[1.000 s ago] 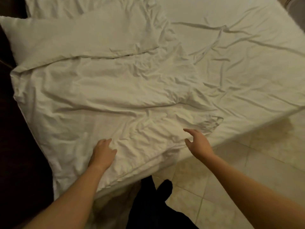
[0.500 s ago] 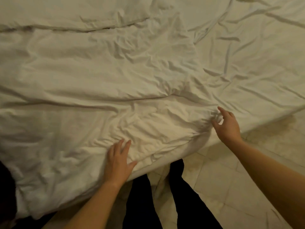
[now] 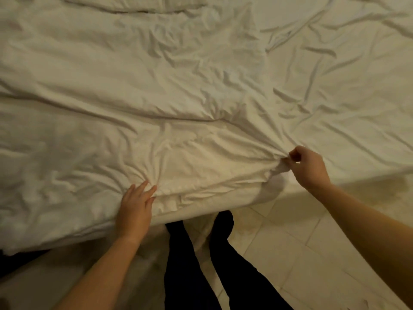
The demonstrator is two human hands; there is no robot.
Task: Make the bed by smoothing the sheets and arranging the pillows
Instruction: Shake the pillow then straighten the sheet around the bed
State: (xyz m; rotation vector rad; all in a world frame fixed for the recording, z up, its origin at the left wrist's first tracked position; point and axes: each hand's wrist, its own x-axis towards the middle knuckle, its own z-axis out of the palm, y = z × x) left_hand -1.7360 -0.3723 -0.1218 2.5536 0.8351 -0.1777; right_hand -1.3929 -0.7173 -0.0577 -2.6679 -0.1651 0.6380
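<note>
A wrinkled white duvet (image 3: 138, 90) covers the left and middle of the bed, lying over a creased white sheet (image 3: 348, 90) that shows on the right. My right hand (image 3: 307, 167) pinches the duvet's near corner at the bed's edge, with folds radiating from the grip. My left hand (image 3: 136, 206) lies flat on the duvet's near edge, fingers spread. A strip of pillow (image 3: 143, 3) shows at the top, mostly cut off by the frame.
The bed's near edge (image 3: 368, 173) runs diagonally above a pale tiled floor (image 3: 301, 242). My legs in dark trousers (image 3: 201, 265) stand against the bed. A dark gap (image 3: 20, 260) lies at the lower left.
The view has dipped closer to the bed edge. My right hand went from open beside the corner to pinching it. My left hand slid slightly along the duvet edge, staying flat.
</note>
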